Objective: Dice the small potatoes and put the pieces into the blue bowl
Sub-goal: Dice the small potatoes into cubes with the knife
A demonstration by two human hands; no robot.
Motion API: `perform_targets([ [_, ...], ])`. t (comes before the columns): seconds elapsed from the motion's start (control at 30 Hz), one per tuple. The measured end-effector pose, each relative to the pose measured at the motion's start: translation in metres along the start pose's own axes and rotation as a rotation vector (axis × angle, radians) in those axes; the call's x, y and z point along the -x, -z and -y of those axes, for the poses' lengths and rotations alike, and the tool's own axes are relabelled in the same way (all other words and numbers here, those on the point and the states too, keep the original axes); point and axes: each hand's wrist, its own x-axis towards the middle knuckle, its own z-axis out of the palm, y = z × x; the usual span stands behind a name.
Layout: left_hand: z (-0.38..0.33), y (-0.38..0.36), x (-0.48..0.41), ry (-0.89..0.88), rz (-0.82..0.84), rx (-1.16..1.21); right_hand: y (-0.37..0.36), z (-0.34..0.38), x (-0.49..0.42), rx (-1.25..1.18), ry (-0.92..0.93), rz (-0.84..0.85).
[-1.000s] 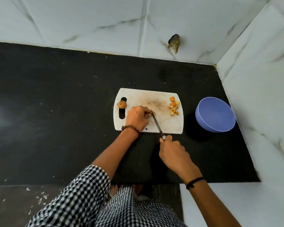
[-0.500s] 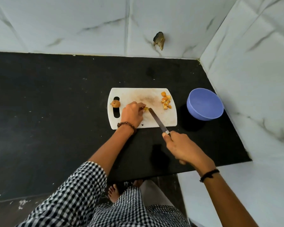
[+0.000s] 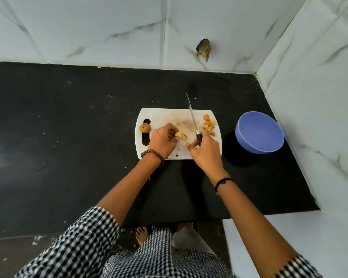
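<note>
A white cutting board (image 3: 165, 115) lies on the black counter. My left hand (image 3: 162, 140) pinches cut potato pieces (image 3: 181, 135) at the board's middle. My right hand (image 3: 206, 152) grips the black handle of a knife (image 3: 192, 115), whose blade points away toward the wall, lifted off the pieces. A pile of diced potato (image 3: 209, 125) sits at the board's right end. One whole small potato (image 3: 145, 127) rests by the handle slot at the left end. The blue bowl (image 3: 259, 134) stands to the right of the board; no pieces show inside it.
The black counter (image 3: 68, 137) stretches wide to the left. White marble-look walls close in behind and on the right, near the bowl. A dark broken patch (image 3: 203, 49) marks the back wall. The counter's front edge is near my body.
My right hand moved up onto the board and swung the knife from lying diagonally to pointing away at the wall. My left hand stays on the potato pieces, now spread apart.
</note>
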Motion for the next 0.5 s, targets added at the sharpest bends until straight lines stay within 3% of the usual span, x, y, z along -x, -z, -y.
perform_targets([
  [0.27, 0.001, 0.005, 0.004, 0.096, 0.02, -0.048, -0.018, 0.003, -0.035, 0.186, 0.104, -0.019],
  [0.5, -0.001, -0.003, -0.003, 0.167, -0.027, -0.067, -0.019, 0.017, -0.073, 0.106, 0.191, -0.063],
])
